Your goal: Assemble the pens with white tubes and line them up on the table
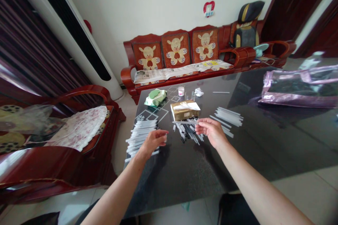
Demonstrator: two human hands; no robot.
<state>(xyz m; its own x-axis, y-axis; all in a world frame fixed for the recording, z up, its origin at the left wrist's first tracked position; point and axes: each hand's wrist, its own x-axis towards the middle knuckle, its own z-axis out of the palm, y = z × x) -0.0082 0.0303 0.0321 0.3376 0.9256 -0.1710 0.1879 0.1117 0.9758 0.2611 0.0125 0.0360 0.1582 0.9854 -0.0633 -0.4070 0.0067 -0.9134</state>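
Note:
My right hand (208, 130) is closed on a thin grey-white stick (183, 122), held level and pointing left. Beneath the stick lies a loose pile of dark and clear pen-like pieces (188, 132). My left hand (157, 140) is at the right edge of a stack of white tubes (141, 135), its fingers curled together; a small pale thing shows at the fingertips, too small to name. To the right of my right hand, more translucent white sticks (228, 116) lie side by side on the dark glossy table (185, 182).
Behind the pile stands a gold tissue box (185, 114). Farther back are a green wipes pack (155, 97), a small white cup (181, 91), crumpled tissue (199, 92) and a single stick (221, 92). A clear purple-edged bag (298, 89) sits at the right.

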